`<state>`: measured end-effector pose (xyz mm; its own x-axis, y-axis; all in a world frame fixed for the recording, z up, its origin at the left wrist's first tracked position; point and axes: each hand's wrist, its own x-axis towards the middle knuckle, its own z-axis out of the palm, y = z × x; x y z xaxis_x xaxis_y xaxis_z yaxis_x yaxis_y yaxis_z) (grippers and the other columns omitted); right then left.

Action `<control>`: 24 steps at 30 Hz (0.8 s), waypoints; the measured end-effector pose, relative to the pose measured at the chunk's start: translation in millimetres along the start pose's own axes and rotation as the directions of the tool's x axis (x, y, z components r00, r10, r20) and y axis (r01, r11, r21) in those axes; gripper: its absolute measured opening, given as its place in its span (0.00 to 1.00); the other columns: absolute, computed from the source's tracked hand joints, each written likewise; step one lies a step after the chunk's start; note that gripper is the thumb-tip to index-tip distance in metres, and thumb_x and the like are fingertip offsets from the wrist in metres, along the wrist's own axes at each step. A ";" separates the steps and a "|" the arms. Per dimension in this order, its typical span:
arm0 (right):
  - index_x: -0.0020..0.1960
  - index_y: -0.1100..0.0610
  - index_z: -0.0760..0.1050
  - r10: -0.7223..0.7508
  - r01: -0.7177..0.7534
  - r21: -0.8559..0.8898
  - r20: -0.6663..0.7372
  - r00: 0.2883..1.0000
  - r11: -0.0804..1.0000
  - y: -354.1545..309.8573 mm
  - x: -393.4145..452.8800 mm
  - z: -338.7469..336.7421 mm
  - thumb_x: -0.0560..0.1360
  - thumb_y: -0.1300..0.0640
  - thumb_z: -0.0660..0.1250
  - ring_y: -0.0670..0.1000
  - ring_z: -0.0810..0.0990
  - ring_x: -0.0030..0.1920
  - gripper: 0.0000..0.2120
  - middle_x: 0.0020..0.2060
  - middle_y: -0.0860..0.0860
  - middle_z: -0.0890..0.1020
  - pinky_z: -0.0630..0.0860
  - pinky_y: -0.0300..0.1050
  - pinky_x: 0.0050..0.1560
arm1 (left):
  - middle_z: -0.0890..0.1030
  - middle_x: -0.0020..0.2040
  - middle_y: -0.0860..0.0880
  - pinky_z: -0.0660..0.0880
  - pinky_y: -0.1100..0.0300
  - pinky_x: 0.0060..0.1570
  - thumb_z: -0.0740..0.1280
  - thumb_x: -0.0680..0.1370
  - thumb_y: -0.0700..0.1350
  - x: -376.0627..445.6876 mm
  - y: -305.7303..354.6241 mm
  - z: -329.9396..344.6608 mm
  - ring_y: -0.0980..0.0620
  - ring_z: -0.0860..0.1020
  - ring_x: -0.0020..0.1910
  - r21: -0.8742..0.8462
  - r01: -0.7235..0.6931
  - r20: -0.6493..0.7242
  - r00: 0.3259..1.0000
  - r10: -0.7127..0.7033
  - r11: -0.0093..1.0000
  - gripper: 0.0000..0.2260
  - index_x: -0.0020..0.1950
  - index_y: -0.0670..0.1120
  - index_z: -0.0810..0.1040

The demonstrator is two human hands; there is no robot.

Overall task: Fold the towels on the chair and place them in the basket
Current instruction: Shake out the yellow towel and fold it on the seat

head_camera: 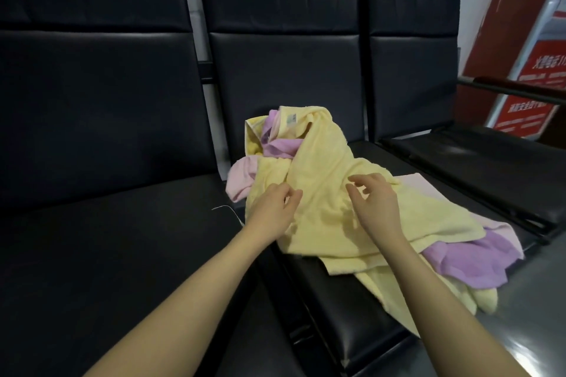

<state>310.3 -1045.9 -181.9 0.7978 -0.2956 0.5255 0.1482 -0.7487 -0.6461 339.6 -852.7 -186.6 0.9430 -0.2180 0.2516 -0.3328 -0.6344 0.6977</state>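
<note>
Both hands hover over a heap of unfolded towels on the middle seat of a black chair (352, 291) row. Left hand (272, 208), fingers loosely curled, touches the yellow towel (321, 180) at its 9 o'clock edge; whether it pinches cloth cannot be told. Right hand (375, 200) hangs spread and empty at 3 o'clock. Purple towel (465, 257) pokes out at 4 o'clock; pink towel (242, 174) bunches at 10 o'clock. Judging by the tangle, no folding is done, and no basket is in sight.

Waiting area: linked black seats (275, 76) (red notices (534, 70)).
</note>
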 end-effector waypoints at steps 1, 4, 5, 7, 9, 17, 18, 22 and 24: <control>0.56 0.58 0.81 0.013 -0.012 -0.070 0.014 1.000 0.997 6.2 7.2 2.3 0.77 0.57 0.67 0.57 0.77 0.52 0.10 0.52 0.54 0.80 0.72 0.52 0.55 | 0.77 0.54 0.48 0.71 0.50 0.55 0.58 0.81 0.54 5.4 -0.9 6.5 0.47 0.75 0.51 0.061 0.016 -0.011 1.000 -0.015 0.998 0.13 0.54 0.47 0.75; 0.62 0.57 0.78 0.058 -0.052 -0.218 0.019 0.998 0.974 20.4 23.8 10.1 0.78 0.54 0.64 0.60 0.72 0.58 0.14 0.57 0.57 0.76 0.66 0.54 0.58 | 0.73 0.64 0.47 0.65 0.50 0.62 0.58 0.80 0.57 18.7 -1.6 22.3 0.44 0.72 0.61 0.217 0.098 -0.038 0.995 -0.092 0.971 0.20 0.68 0.49 0.68; 0.63 0.56 0.77 0.101 -0.094 -0.254 0.013 0.995 0.963 23.6 27.2 12.6 0.79 0.53 0.63 0.61 0.70 0.59 0.15 0.57 0.57 0.75 0.64 0.53 0.59 | 0.73 0.65 0.47 0.63 0.50 0.62 0.58 0.80 0.57 22.0 -1.9 27.2 0.43 0.71 0.62 0.242 0.120 -0.042 0.993 -0.113 0.963 0.21 0.70 0.50 0.66; 0.61 0.55 0.77 0.191 -0.180 -0.329 0.001 0.982 0.927 30.9 31.6 17.8 0.79 0.52 0.62 0.60 0.67 0.58 0.14 0.56 0.55 0.71 0.61 0.51 0.60 | 0.74 0.64 0.48 0.62 0.51 0.60 0.59 0.80 0.57 24.9 -3.3 36.8 0.44 0.71 0.62 0.264 0.125 -0.049 0.992 -0.116 0.957 0.21 0.70 0.49 0.65; 0.55 0.56 0.80 0.229 -0.212 -0.377 0.000 0.973 0.902 37.8 32.8 21.1 0.79 0.51 0.62 0.58 0.65 0.56 0.12 0.53 0.53 0.69 0.58 0.49 0.58 | 0.77 0.61 0.50 0.62 0.53 0.58 0.61 0.80 0.54 23.5 -6.1 44.8 0.46 0.74 0.60 0.196 0.095 -0.075 0.994 -0.082 0.976 0.18 0.67 0.48 0.70; 0.62 0.53 0.73 0.160 -0.154 -0.222 0.006 0.987 0.963 40.8 29.4 21.0 0.77 0.54 0.64 0.53 0.69 0.61 0.14 0.58 0.49 0.76 0.56 0.48 0.59 | 0.81 0.55 0.51 0.72 0.54 0.61 0.67 0.77 0.43 21.0 -2.4 37.7 0.51 0.77 0.56 -0.268 0.107 -0.233 0.957 -0.172 0.958 0.10 0.57 0.46 0.81; 0.65 0.50 0.71 0.190 -0.175 -0.218 0.046 0.981 0.960 39.9 30.3 20.0 0.78 0.51 0.63 0.53 0.69 0.61 0.16 0.57 0.48 0.77 0.56 0.49 0.59 | 0.82 0.54 0.50 0.72 0.53 0.61 0.68 0.77 0.43 21.7 -1.1 33.7 0.52 0.78 0.54 -0.272 0.082 -0.249 0.956 -0.153 0.959 0.09 0.56 0.45 0.82; 0.60 0.47 0.77 0.294 -0.227 -0.342 0.158 0.943 0.912 38.0 32.7 19.6 0.79 0.45 0.59 0.55 0.66 0.61 0.14 0.60 0.49 0.75 0.57 0.51 0.56 | 0.82 0.51 0.49 0.72 0.50 0.59 0.69 0.76 0.43 21.0 4.6 22.1 0.51 0.78 0.51 -0.278 0.026 -0.281 0.954 -0.107 0.960 0.07 0.53 0.45 0.83; 0.53 0.48 0.80 0.311 -0.251 -0.327 0.147 0.939 0.911 36.4 33.1 18.8 0.79 0.46 0.61 0.54 0.66 0.58 0.12 0.57 0.48 0.76 0.55 0.50 0.52 | 0.82 0.50 0.50 0.72 0.50 0.58 0.69 0.76 0.44 20.5 7.8 20.6 0.51 0.78 0.51 -0.270 0.026 -0.276 0.956 -0.103 0.963 0.07 0.53 0.46 0.83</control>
<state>353.1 -1071.8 -198.4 0.8812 -0.4231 0.2109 -0.2559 -0.8020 -0.5397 356.5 -877.3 -189.8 0.9335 0.0613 0.3533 -0.2979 -0.4160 0.8592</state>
